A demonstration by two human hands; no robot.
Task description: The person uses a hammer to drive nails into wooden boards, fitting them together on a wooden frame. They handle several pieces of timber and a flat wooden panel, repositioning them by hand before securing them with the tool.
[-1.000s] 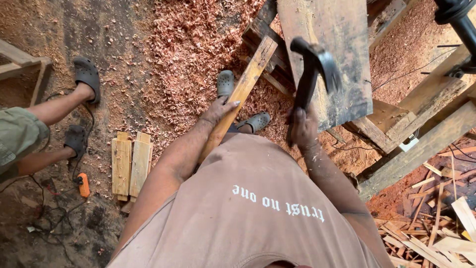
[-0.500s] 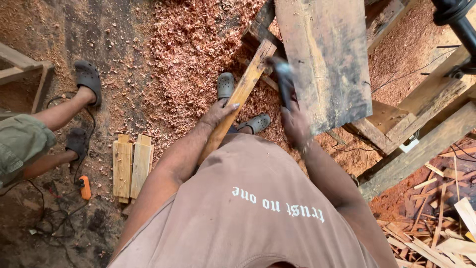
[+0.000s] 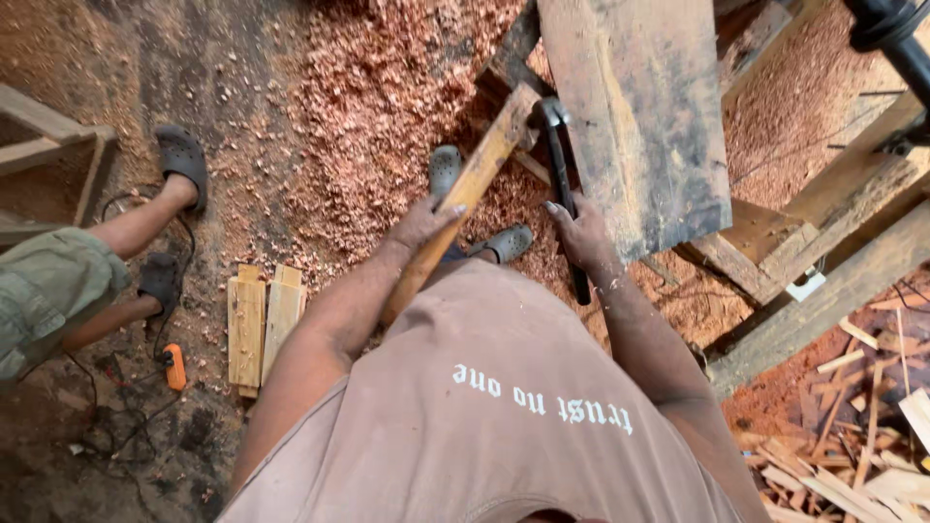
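Left hand (image 3: 426,225) grip clamped on wood strip (image 3: 465,194), steadying it | right hand (image 3: 581,232) grip clamped on hammer (image 3: 560,179), head at the strip's far end (striking position)

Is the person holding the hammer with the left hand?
No, the dark hammer is gripped in the right hand, while the left hand holds the long wooden strip.

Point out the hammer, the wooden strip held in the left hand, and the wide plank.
hammer (image 3: 560,165): head view, on its dark handle.
wooden strip (image 3: 481,174): head view, on its upper length.
wide plank (image 3: 639,107): head view, on its flat face.
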